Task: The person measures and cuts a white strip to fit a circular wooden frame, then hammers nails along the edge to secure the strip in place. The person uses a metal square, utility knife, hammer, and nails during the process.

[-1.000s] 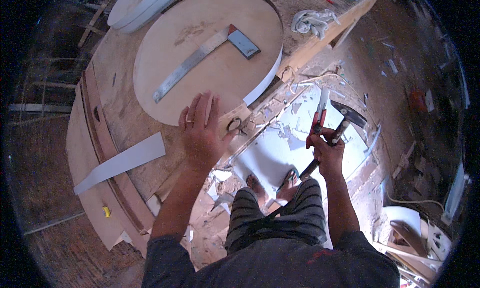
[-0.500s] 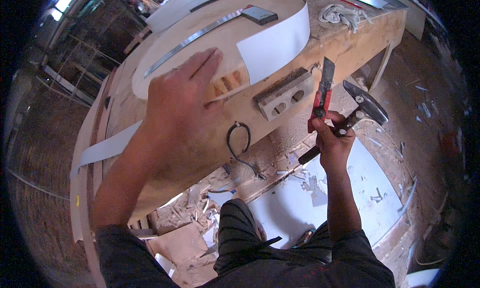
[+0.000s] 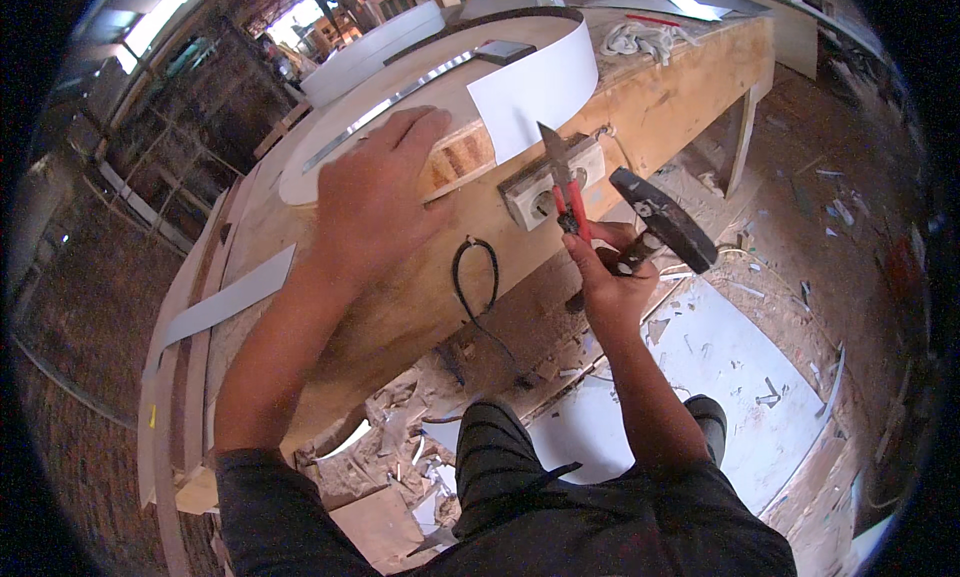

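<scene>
Two tools in the right hand point(image 3: 612, 282), fingers clenched round both: red-handled knife point(image 3: 574, 209), blade bare and pointing far; hammer point(image 3: 668, 222), dark head to the right. Any markings on them too small to read. Left hand point(image 3: 375, 189) blurred, at the near rim of a pale round panel point(image 3: 455, 97); thumb apart from fingers, cannot tell whether they grip. Panel lies on a wooden bench point(image 3: 690, 97). White strip point(image 3: 535, 92) curves along the panel's right side. Metal square point(image 3: 430, 77) lies on top; graduations illegible. Far right: crumpled cloth point(image 3: 640, 42), thin red stick point(image 3: 652, 20).
</scene>
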The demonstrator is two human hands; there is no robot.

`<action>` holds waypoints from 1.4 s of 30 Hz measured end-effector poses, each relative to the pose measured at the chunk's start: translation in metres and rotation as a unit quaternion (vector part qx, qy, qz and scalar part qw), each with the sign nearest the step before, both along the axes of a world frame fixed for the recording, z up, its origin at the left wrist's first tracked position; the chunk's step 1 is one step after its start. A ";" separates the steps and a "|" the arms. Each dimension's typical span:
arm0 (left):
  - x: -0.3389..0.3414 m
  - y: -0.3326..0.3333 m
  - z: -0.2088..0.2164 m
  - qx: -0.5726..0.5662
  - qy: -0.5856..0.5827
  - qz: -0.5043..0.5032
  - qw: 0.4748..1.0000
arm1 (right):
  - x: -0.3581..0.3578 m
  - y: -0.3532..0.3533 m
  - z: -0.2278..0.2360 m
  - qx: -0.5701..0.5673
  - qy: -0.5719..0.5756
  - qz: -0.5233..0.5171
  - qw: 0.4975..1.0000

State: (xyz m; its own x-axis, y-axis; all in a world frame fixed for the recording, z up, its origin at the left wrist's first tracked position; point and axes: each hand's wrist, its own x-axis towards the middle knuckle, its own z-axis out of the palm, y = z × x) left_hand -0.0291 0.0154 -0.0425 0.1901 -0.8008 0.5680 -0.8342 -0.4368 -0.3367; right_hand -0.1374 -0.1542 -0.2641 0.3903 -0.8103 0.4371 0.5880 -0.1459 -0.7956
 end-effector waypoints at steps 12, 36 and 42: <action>-0.007 -0.008 0.014 -0.078 0.091 -0.090 0.989 | 0.021 0.020 0.004 -0.018 -0.007 -0.030 0.999; -0.065 -0.065 -0.146 -0.424 0.499 -0.165 0.737 | 0.002 0.043 0.010 0.064 -0.018 0.036 0.997; -0.081 -0.071 -0.131 -0.476 0.499 -0.134 0.712 | -0.002 0.042 0.020 0.061 -0.019 0.029 0.998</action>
State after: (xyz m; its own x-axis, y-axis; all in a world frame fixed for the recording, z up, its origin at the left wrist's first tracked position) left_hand -0.1097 -0.0556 -0.1739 0.7918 -0.2265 0.5672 -0.5473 0.1493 0.8235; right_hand -0.1391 -0.1127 -0.2438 0.4231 -0.8354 0.3510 0.6220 -0.0139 -0.7829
